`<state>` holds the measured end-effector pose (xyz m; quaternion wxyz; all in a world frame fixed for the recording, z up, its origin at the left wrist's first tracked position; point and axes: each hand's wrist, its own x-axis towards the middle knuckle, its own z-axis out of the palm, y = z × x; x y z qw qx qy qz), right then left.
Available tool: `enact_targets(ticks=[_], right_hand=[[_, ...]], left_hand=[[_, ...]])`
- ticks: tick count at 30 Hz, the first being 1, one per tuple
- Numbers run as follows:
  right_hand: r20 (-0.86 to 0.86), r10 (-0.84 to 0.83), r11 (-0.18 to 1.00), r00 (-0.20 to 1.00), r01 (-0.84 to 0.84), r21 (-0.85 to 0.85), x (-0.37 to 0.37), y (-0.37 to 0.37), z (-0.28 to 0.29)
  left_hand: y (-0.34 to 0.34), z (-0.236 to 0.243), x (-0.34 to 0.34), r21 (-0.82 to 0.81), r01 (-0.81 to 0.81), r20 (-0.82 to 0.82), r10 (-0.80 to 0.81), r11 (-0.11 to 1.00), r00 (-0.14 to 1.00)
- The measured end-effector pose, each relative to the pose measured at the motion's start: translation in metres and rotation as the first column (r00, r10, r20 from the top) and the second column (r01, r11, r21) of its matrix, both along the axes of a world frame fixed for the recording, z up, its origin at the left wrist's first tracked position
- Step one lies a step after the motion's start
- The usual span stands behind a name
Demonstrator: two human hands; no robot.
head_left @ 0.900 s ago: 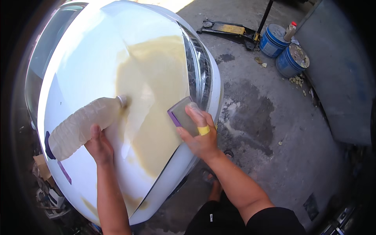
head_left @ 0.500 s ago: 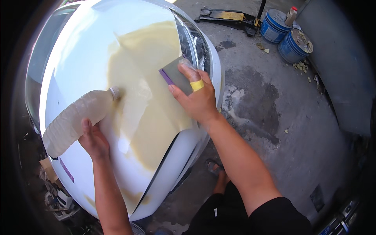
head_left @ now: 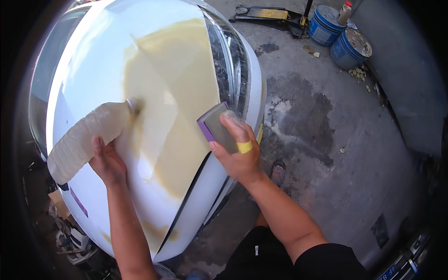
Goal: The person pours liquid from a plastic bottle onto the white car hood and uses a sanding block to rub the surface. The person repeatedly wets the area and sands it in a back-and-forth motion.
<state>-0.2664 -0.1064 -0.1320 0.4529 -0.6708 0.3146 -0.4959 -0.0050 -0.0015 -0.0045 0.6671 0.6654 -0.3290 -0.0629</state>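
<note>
My left hand point(head_left: 109, 163) is wrapped round a cloudy, ribbed plastic bottle point(head_left: 86, 140), held tilted over the white car hood point(head_left: 88, 88) with its capped neck toward the middle. In my right hand point(head_left: 240, 156) is a grey sanding block point(head_left: 218, 125) with a purple edge, gripped between thumb and fingers. Yellow tape and a clear wrap cover one finger of that hand. The block is at the hood's front edge, below the headlight point(head_left: 228, 60); whether it touches the panel I cannot tell. A broad patch of beige filler point(head_left: 172, 70) covers the hood's front part.
Two blue buckets point(head_left: 325, 31) stand on the concrete floor point(head_left: 298, 186) at the far right, with pale scraps beside them. A floor jack point(head_left: 268, 15) lies behind the headlight. A grey panel point(head_left: 406, 74) rises along the right. Car parts point(head_left: 72, 238) lie at lower left.
My right hand has moved the sanding block toward me, from the filler patch down to the hood's front edge. The bottle in my left hand has shifted slightly left. One foot has moved right.
</note>
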Motion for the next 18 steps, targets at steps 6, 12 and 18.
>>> enact_targets(ticks=[6,12,18], right_hand=[[0.001,-0.095,0.995,0.995,0.095,0.036,-0.004,0.005,-0.002],[-0.079,-0.122,0.992,0.989,0.124,0.021,-0.006,0.046,0.017],[-0.042,-0.27,0.954,0.962,0.274,0.126,0.001,0.028,0.0]], left_hand=[[-0.007,0.002,-0.003,-0.011,0.034,0.001,-0.034,0.999,0.999],[-0.002,0.004,0.0,-0.011,0.018,-0.011,-0.018,1.0,1.0],[-0.004,0.005,-0.003,-0.014,0.045,-0.025,-0.045,0.999,0.999]])
